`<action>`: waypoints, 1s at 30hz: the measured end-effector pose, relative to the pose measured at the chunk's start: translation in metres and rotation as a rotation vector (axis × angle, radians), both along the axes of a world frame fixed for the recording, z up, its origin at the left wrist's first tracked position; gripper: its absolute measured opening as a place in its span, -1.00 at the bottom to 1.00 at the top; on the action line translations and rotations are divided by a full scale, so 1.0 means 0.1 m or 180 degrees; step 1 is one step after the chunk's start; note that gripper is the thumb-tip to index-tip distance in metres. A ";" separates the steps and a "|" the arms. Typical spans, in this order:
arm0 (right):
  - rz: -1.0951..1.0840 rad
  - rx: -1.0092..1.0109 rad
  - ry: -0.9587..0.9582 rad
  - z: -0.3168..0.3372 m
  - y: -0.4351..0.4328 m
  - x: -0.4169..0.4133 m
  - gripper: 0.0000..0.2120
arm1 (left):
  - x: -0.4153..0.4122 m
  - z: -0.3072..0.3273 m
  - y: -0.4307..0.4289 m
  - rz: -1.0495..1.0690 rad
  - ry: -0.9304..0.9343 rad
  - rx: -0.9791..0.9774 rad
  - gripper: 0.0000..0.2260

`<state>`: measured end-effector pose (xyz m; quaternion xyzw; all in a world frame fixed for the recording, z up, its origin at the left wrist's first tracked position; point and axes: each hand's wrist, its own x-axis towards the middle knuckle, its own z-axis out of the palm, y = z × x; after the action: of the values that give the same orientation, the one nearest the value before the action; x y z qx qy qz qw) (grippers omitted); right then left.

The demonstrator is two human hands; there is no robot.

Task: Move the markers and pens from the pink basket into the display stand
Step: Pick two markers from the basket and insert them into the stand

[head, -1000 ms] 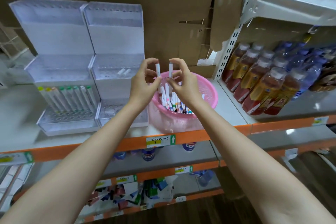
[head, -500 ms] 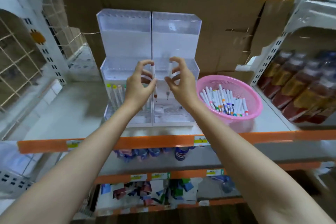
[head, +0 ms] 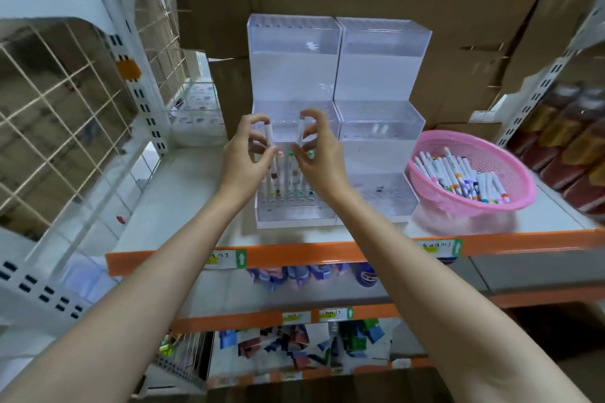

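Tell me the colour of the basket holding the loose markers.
Pink basket, seen in the head view.

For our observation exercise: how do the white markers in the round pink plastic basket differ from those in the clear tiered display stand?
Basket markers lie heaped and slanted in the pink basket; stand markers stand upright in one row in the display stand. Basket markers are many, stand markers few. Both have white barrels.

Two hands (head: 244,163), two held markers (head: 269,137), one pink basket (head: 458,211), two display stands (head: 294,75).
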<state>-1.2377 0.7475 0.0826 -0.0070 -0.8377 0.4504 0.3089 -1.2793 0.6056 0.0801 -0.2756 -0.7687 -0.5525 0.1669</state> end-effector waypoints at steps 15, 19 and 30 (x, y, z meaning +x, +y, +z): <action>-0.0085 0.0383 -0.0074 -0.08 -0.32 -0.11 -0.53 | -0.14 -0.15 -0.17 0.0109 0.0510 -0.0200 -0.63; -0.0095 0.0348 -0.0104 -0.10 -0.36 -0.15 -0.55 | -0.15 -0.18 -0.21 0.0145 0.0481 -0.0169 -0.61; -0.0115 0.0329 -0.0084 -0.13 -0.38 -0.14 -0.64 | -0.15 -0.28 -0.21 0.0214 0.0480 -0.0267 -0.72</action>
<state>-1.2519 0.7095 0.0696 -0.0122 -0.8636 0.4007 0.3059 -1.2948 0.5849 0.0523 -0.2972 -0.7852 -0.4916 0.2311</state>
